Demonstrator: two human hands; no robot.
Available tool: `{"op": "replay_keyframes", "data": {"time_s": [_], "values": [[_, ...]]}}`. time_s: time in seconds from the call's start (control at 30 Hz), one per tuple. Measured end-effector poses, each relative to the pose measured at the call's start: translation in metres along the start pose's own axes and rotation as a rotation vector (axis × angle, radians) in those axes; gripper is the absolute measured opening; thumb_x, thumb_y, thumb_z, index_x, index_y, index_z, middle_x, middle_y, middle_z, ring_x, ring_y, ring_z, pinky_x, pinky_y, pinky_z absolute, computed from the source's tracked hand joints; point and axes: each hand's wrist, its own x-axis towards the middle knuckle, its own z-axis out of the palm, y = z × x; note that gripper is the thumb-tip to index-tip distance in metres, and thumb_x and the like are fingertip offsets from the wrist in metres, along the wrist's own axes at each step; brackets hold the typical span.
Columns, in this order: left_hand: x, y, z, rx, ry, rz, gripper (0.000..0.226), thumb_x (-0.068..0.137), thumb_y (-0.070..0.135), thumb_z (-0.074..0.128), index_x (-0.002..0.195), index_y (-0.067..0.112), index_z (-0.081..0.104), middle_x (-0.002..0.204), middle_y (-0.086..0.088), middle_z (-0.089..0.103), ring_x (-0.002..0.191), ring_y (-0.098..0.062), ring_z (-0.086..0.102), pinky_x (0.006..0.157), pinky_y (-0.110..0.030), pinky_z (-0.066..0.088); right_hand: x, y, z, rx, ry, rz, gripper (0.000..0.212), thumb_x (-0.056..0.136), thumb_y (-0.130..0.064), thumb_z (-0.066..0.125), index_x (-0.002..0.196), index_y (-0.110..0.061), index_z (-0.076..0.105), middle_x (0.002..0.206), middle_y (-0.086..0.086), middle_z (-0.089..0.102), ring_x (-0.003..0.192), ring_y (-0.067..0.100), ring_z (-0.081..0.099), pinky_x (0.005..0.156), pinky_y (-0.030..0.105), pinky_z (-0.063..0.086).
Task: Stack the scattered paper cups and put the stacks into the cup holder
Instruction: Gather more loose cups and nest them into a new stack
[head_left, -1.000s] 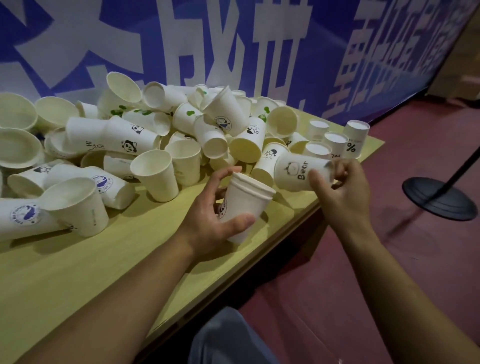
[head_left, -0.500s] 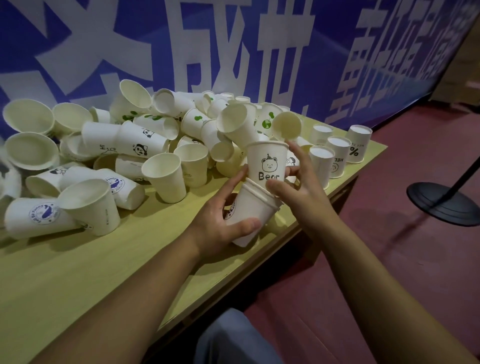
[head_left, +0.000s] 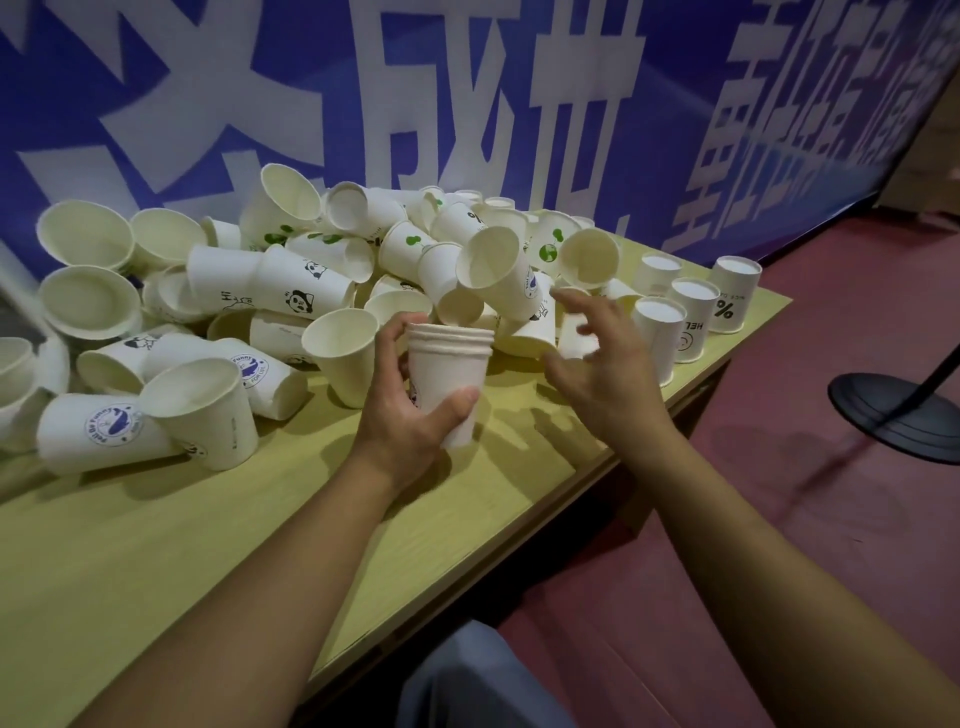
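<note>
White paper cups sit one inside the other in a small stack (head_left: 451, 374). The left hand (head_left: 410, 415) wraps round it and holds it up straight, so more cups can likely drop in. The right hand (head_left: 602, 374) is beside it, fingers spread, holding nothing. Behind them, loose cups (head_left: 291, 291) lie in a heap on the yellow-green table (head_left: 208, 545). No cup holder shows. Farther back hangs a blue banner (head_left: 467, 78), over a red floor (head_left: 779, 519).

White cups (head_left: 291, 291) with panda prints, yellow-green table (head_left: 156, 545), blue banner (head_left: 675, 104).

White nested cup stack (head_left: 450, 374), upright, mid-table.
</note>
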Motion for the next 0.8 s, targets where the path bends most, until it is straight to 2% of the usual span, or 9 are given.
{"op": "replay_keyframes", "data": {"time_s": [0.1, 0.2, 0.27, 0.37, 0.47, 0.6, 0.63, 0.73, 0.8], "values": [[0.003, -0.004, -0.007, -0.03, 0.063, -0.038, 0.071, 0.066, 0.049, 0.075, 0.125, 0.056, 0.038, 0.125, -0.01, 0.058, 0.096, -0.029, 0.068, 0.074, -0.042, 0.062, 0.037, -0.007, 0.008, -0.166, -0.118, -0.07, 0.082, 0.084, -0.025, 0.079, 0.149, -0.045, 0.033, 0.153, -0.004, 0.039, 0.139, 0.019, 0.036, 0.109, 0.037, 0.031], [0.003, -0.005, -0.009, -0.055, 0.073, -0.047, 0.074, 0.066, 0.049, 0.075, 0.13, 0.053, 0.038, 0.126, -0.005, 0.056, 0.097, -0.023, 0.068, 0.075, -0.038, 0.062, 0.063, -0.013, 0.018, -0.158, -0.153, -0.095, 0.089, 0.081, -0.027, 0.083, 0.15, -0.044, 0.03, 0.157, -0.004, 0.036, 0.142, 0.023, 0.034, 0.114, 0.049, 0.031], [0.002, -0.005, -0.009, -0.036, 0.064, -0.038, 0.079, 0.066, 0.051, 0.075, 0.135, 0.053, 0.038, 0.132, -0.003, 0.055, 0.105, -0.021, 0.066, 0.08, -0.036, 0.061, 0.073, -0.016, 0.023, -0.092, -0.17, -0.08, 0.089, 0.079, -0.022, 0.084, 0.149, -0.04, 0.033, 0.156, -0.004, 0.039, 0.141, 0.023, 0.037, 0.113, 0.05, 0.035], [0.001, -0.005, -0.008, -0.019, 0.042, -0.029, 0.083, 0.067, 0.053, 0.075, 0.14, 0.057, 0.037, 0.142, 0.001, 0.051, 0.12, -0.02, 0.059, 0.089, -0.036, 0.059, 0.077, -0.015, 0.028, -0.034, -0.174, -0.053, 0.087, 0.08, -0.017, 0.082, 0.149, -0.04, 0.034, 0.154, -0.003, 0.041, 0.137, 0.021, 0.041, 0.106, 0.039, 0.04], [0.001, -0.005, -0.008, -0.001, 0.01, -0.01, 0.086, 0.067, 0.052, 0.074, 0.144, 0.054, 0.036, 0.145, 0.005, 0.049, 0.125, -0.015, 0.056, 0.093, -0.033, 0.058, 0.074, -0.01, 0.03, 0.007, -0.129, -0.077, 0.085, 0.081, -0.018, 0.082, 0.149, -0.038, 0.035, 0.151, -0.003, 0.042, 0.132, 0.019, 0.046, 0.102, 0.033, 0.044], [0.0, -0.001, -0.004, 0.025, -0.087, 0.006, 0.085, 0.068, 0.05, 0.074, 0.143, 0.056, 0.034, 0.135, 0.037, 0.049, 0.121, 0.004, 0.055, 0.089, -0.019, 0.054, 0.069, -0.013, 0.022, 0.167, -0.012, -0.018, 0.081, 0.084, -0.023, 0.079, 0.149, -0.035, 0.032, 0.143, -0.007, 0.04, 0.109, 0.006, 0.054, 0.078, 0.015, 0.051], [-0.001, -0.002, -0.004, 0.045, -0.116, 0.01, 0.086, 0.069, 0.05, 0.075, 0.144, 0.057, 0.033, 0.137, 0.037, 0.048, 0.123, 0.006, 0.054, 0.088, -0.017, 0.053, 0.068, -0.015, 0.019, 0.223, 0.007, 0.012, 0.081, 0.085, -0.024, 0.079, 0.15, -0.035, 0.031, 0.14, -0.008, 0.04, 0.105, 0.004, 0.055, 0.073, 0.015, 0.053], [-0.002, -0.002, -0.002, 0.112, -0.179, 0.017, 0.093, 0.069, 0.052, 0.076, 0.148, 0.059, 0.028, 0.149, 0.015, 0.047, 0.125, 0.004, 0.054, 0.091, -0.017, 0.052, 0.058, -0.027, 0.009, 0.401, 0.022, 0.108, 0.077, 0.089, -0.028, 0.074, 0.152, -0.033, 0.03, 0.132, -0.008, 0.042, 0.105, 0.005, 0.058, 0.069, 0.016, 0.055], [-0.003, 0.0, -0.001, 0.149, -0.191, 0.005, 0.096, 0.066, 0.055, 0.075, 0.146, 0.064, 0.023, 0.147, 0.015, 0.047, 0.123, 0.007, 0.054, 0.093, -0.019, 0.052, 0.048, -0.034, 0.004, 0.499, -0.004, 0.159, 0.074, 0.091, -0.029, 0.071, 0.152, -0.032, 0.03, 0.128, -0.007, 0.045, 0.103, 0.003, 0.057, 0.068, 0.014, 0.055]]}}
